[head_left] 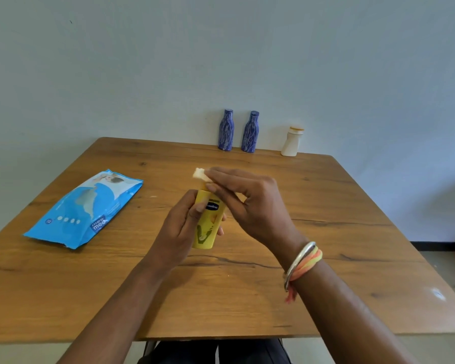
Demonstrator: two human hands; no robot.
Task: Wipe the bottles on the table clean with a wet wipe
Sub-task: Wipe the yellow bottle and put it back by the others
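My left hand (180, 227) grips a yellow lotion bottle (208, 222) above the middle of the wooden table (326, 232), tilted with its top pointing away from me. My right hand (250, 203) pinches a small folded white wet wipe (199, 173) against the bottle's top end. At the table's far edge stand two blue patterned bottles (226, 130) (250, 132) side by side. A white bottle with an orange-rimmed cap (292, 141) stands to their right.
A blue wet-wipe pack (86, 208) lies flat on the left part of the table. A pale wall rises right behind the far edge. The table's near edge is close to my body, with a dark chair below.
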